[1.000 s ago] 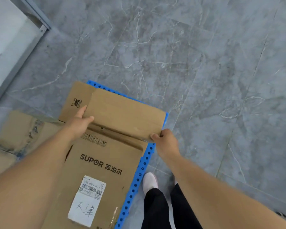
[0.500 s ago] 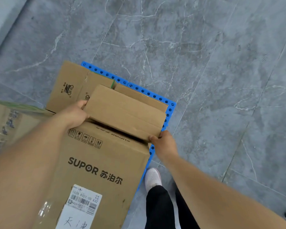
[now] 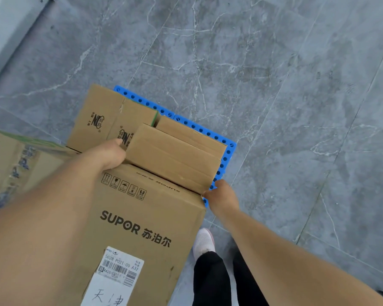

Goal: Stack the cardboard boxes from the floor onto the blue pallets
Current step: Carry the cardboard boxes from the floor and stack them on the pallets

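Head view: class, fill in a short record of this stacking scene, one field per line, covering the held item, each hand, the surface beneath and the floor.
held item: plain cardboard box, tilted
left hand: grips the box's left end
right hand: fingers pinch its near right corner
beneath: SUPOR box
neighbour: logo-printed box behind
base: blue pallet, holed edge showing
floor: grey marble tile

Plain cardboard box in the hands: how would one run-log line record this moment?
plain cardboard box: held over SUPOR box | left hand: grips left end | right hand: grips right corner | blue pallet: beneath
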Tool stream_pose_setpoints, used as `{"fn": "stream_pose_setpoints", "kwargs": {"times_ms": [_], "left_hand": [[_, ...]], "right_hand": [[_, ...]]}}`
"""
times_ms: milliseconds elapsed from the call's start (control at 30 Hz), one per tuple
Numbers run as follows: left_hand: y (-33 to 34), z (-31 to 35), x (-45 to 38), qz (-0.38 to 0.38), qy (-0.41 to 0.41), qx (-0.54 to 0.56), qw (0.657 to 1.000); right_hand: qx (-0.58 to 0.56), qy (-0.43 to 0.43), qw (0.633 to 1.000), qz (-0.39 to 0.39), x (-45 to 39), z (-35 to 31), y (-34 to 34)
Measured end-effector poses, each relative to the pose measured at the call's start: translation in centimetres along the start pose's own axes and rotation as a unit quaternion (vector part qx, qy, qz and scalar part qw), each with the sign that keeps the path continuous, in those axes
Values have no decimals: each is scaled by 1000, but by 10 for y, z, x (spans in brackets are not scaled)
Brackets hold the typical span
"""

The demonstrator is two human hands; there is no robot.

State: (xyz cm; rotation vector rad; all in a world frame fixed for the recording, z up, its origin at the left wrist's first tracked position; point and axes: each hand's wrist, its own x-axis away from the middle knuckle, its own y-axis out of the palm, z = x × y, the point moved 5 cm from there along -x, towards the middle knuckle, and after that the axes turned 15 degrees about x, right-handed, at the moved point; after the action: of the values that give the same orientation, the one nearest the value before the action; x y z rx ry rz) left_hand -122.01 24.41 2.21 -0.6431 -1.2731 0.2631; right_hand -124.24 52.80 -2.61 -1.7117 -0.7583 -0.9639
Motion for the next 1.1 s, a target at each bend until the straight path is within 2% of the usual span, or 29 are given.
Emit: {"fn": "stream_pose_setpoints", "kwargs": {"times_ms": [167,267,433,633,900,1100], "left_hand": [[-17,7,34,25,29,92,995],[-37,5,67,74,50,127,988],[-55,-6,134,124,75,170,975],[-46,-25,226,126,75,234,961],[-32,-75,351,160,34,400,902],[-10,-127,423,211,-15,487,847]], "right_hand": [[-25,-7,1000,18,32,-8,-30],[-8,-35,999,31,60,-24,-51],[54,-105,992,52,119,-58,-80],[144,-164,973,75,194,-84,-100],[221,-247,938,101,298,-87,-105],[309,-324,887,114,369,-88,-77]]}}
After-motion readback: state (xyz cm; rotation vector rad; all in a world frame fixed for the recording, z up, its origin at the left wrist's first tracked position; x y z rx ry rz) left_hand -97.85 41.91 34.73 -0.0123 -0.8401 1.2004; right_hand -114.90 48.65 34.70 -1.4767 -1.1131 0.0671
